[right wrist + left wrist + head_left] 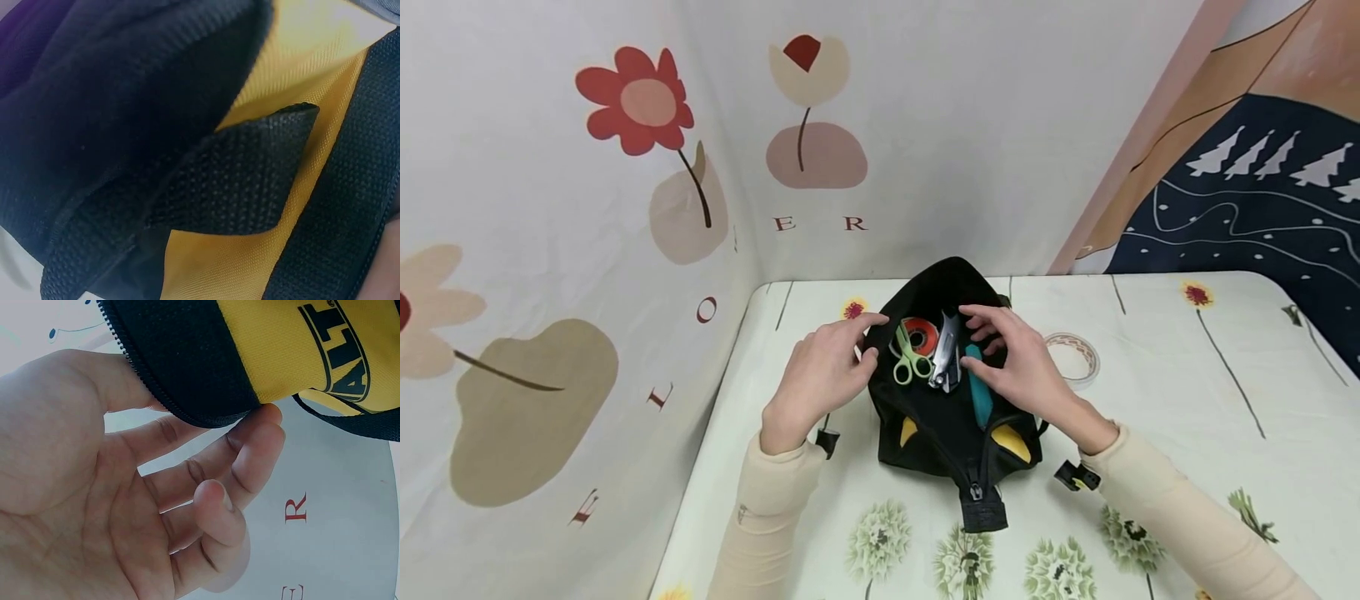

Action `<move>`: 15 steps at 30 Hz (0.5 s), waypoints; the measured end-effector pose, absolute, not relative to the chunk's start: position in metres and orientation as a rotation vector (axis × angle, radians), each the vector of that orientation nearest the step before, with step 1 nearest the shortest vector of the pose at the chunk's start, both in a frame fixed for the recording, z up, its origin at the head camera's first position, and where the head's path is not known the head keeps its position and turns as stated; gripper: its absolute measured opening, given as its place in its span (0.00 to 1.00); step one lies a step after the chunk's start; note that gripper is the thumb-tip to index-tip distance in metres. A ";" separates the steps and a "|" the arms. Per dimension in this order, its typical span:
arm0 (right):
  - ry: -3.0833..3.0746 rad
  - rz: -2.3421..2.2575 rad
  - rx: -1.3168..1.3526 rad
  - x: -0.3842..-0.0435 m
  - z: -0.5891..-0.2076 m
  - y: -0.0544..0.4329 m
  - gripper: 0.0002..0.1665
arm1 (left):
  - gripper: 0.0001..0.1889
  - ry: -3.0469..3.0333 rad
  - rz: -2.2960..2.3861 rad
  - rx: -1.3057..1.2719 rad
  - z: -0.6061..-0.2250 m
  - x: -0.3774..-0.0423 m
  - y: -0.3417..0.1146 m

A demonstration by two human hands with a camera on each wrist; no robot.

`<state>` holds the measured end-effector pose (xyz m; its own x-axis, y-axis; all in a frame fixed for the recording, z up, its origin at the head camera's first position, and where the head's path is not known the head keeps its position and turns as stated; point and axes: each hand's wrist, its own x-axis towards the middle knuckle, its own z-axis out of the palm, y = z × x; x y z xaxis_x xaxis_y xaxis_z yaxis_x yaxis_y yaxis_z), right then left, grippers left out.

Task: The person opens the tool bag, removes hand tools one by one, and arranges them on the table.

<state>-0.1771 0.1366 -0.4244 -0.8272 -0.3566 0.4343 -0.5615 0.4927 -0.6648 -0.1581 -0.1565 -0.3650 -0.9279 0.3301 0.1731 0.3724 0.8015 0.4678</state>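
A black and yellow zippered tool bag (pixel 936 442) lies with its mouth wide apart. My left hand (pixel 823 371) is at the left rim, with thumb and index finger spread beside it. In the left wrist view, the bag's black zippered edge (pixel 178 369) overlaps that thumb and index finger. Over the right side of the mouth, my right hand (pixel 1018 354) has loosely bent fingers. Inside lie green-handled scissors (pixel 912 367), a red-orange round roll (pixel 922 336), a silver metal tool (pixel 947 350) and a teal elongated tool (pixel 979 387). The right wrist view shows mostly yellow fabric (pixel 300 50) and a black strap (pixel 237 175).
A roll of clear tape (pixel 1086 362) lies on the flower-patterned tablecloth (pixel 1180 400), right of the bag. The bag's zipper tab (pixel 983 508) points toward me. Patterned fabric walls (pixel 940 150) stand behind and to the left of the table.
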 end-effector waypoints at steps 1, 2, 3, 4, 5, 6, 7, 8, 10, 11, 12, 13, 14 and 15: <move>-2.519 1.230 0.790 -0.177 -0.425 0.136 0.45 | 0.23 -2.903 -0.781 -0.569 -0.365 -0.158 -0.157; -2.538 1.217 0.798 -0.178 -0.425 0.136 0.45 | 0.23 -2.903 -0.780 -0.569 -0.366 -0.158 -0.157; -2.557 1.205 0.805 -0.179 -0.425 0.135 0.46 | 0.23 -2.901 -0.781 -0.571 -0.366 -0.159 -0.157; -2.574 1.191 0.814 -0.179 -0.425 0.135 0.46 | 0.23 -2.900 -0.781 -0.573 -0.366 -0.159 -0.157; -2.592 1.180 0.819 -0.180 -0.425 0.135 0.47 | 0.23 -2.900 -0.784 -0.573 -0.366 -0.159 -0.157; -2.609 1.169 0.822 -0.180 -0.425 0.134 0.48 | 0.23 -2.900 -0.786 -0.576 -0.366 -0.159 -0.157; -2.622 1.165 0.824 -0.181 -0.426 0.134 0.48 | 0.23 -2.900 -0.789 -0.577 -0.366 -0.159 -0.158; -2.636 1.164 0.823 -0.182 -0.426 0.133 0.48 | 0.24 -2.902 -0.792 -0.576 -0.365 -0.159 -0.158; -2.660 1.156 0.824 -0.183 -0.429 0.133 0.48 | 0.24 -2.908 -0.797 -0.577 -0.365 -0.159 -0.158; -2.672 1.152 0.823 -0.184 -0.430 0.133 0.48 | 0.24 -2.910 -0.800 -0.578 -0.366 -0.159 -0.158; -2.682 1.145 0.827 -0.185 -0.431 0.133 0.47 | 0.24 -2.911 -0.801 -0.580 -0.366 -0.160 -0.158; -2.693 1.140 0.831 -0.186 -0.432 0.133 0.47 | 0.24 -2.913 -0.803 -0.580 -0.366 -0.160 -0.158; -2.704 1.130 0.836 -0.187 -0.433 0.133 0.47 | 0.24 -2.914 -0.803 -0.582 -0.366 -0.160 -0.157; -2.711 1.119 0.843 -0.188 -0.434 0.133 0.47 | 0.24 -2.914 -0.803 -0.583 -0.366 -0.160 -0.157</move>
<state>-0.1876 0.1334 -0.4338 -0.8437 -0.4569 0.2818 -0.5226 0.5792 -0.6256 -0.1602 -0.1572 -0.3660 -0.9265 0.3415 0.1582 0.3743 0.7924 0.4816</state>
